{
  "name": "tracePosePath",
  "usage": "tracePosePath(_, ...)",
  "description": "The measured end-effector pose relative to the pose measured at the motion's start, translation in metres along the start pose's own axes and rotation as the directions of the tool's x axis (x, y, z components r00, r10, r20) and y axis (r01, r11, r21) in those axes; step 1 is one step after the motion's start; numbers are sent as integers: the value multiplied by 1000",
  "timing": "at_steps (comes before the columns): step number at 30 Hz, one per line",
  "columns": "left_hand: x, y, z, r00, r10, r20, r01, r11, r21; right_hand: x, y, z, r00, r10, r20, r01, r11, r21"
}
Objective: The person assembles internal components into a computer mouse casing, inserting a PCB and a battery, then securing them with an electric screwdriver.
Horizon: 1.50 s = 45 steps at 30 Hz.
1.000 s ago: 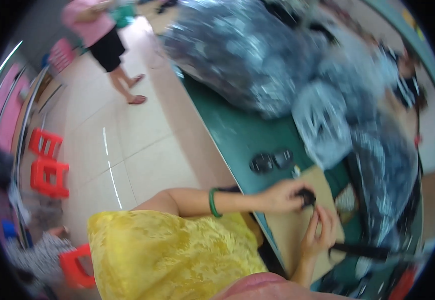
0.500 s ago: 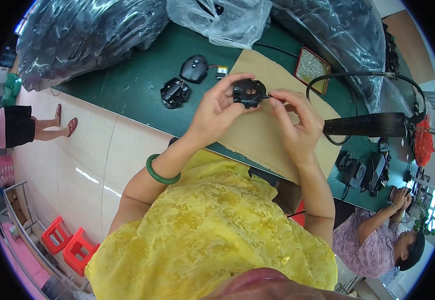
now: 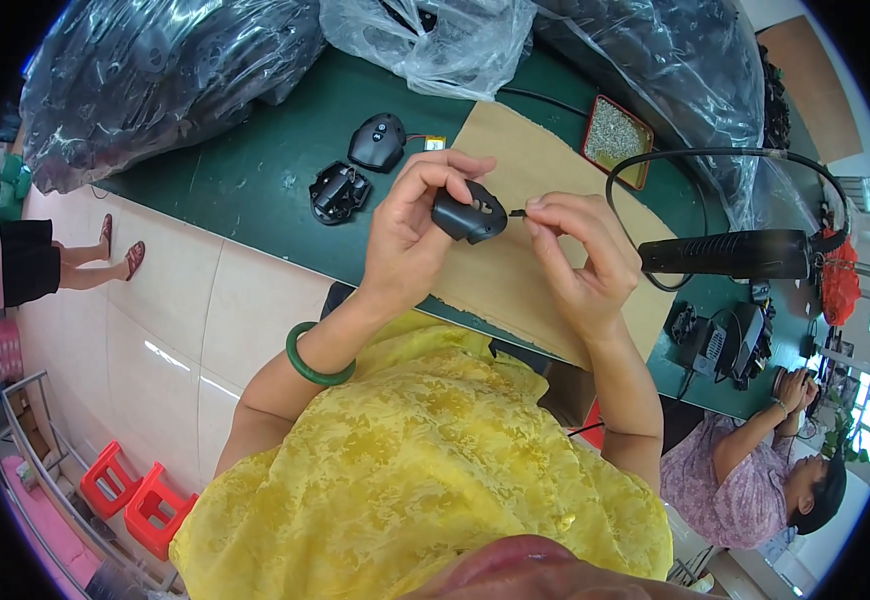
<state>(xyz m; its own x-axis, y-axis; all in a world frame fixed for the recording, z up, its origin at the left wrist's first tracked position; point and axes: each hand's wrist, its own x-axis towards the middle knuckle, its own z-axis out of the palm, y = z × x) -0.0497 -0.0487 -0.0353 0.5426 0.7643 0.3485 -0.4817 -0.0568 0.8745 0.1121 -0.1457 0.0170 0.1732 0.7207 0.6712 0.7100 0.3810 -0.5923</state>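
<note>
My left hand is closed around a black plastic shell, shaped like part of a computer mouse, with its smooth outer side and an opening showing. Just to its right, my right hand pinches a small dark piece between thumb and fingertip; a narrow gap parts it from the shell. Beyond my left hand lie a black mouse cover with a small battery wired to it, and a black mouse base with its inner parts exposed.
Brown cardboard covers part of the green table. A red-rimmed tray of small metal bits sits at the far right. A black electric screwdriver with its cable is beside my right hand. Bulky plastic bags line the back. A co-worker sits at right.
My left hand has turned the shell from its inner side to its smooth outer side. My right hand has drawn the small dark piece slightly away from the shell.
</note>
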Motion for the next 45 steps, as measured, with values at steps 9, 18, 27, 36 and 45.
tracePosePath(9,-4,5,1,993,-106,-46,96,979,-177,1,-3,2,996,-80,25,81,997,-22)
tracePosePath(18,8,16,10,915,-391,-96,362,904,-229,-4,-3,-1,992,101,-77,-100,995,20)
tracePosePath(27,7,11,19,961,-267,-72,253,953,-166,-2,-7,-22,934,-332,132,357,883,-306)
tracePosePath(36,4,13,22,966,-254,-47,242,954,-179,-5,-5,-23,898,-407,168,440,828,-347)
tracePosePath(45,-4,18,29,915,-404,13,381,850,-363,-3,-6,-14,944,-320,77,325,871,-369)
